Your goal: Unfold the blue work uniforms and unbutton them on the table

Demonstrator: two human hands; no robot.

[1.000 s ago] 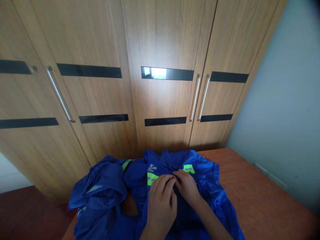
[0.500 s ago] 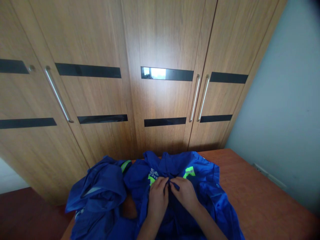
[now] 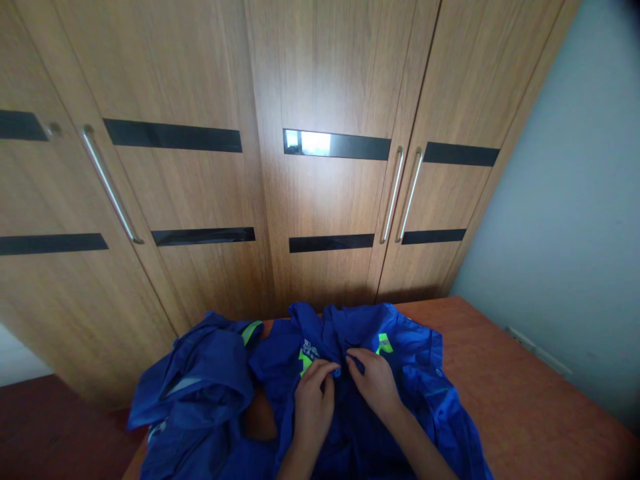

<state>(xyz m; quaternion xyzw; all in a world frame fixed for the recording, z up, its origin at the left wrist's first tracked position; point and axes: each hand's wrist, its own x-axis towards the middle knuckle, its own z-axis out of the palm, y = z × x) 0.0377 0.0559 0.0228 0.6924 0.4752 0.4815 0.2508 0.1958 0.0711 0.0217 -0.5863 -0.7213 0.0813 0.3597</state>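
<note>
A blue work jacket [image 3: 415, 387] with yellow-green reflective patches and white lettering on the chest lies spread before me, its collar toward the wardrobe. My left hand [image 3: 315, 393] pinches one front edge of it, beside a small round button [image 3: 337, 372]. My right hand [image 3: 373, 380] grips the opposite front edge between thumb and fingers. A narrow gap separates the two hands at the jacket's front opening. The fingertips partly hide the cloth they hold.
Left of the jacket lies a crumpled blue garment [image 3: 200, 387] with a reflective band. Both rest on a reddish-brown wooden surface [image 3: 525, 400]. Behind stands a wooden wardrobe [image 3: 330, 193] with metal handles and dark strips. A pale wall [image 3: 565, 220] is on the right.
My hands were together at the jacket's front; now they are slightly apart, the right one shifted right. The front edges have parted and a button shows near my left fingertips.
</note>
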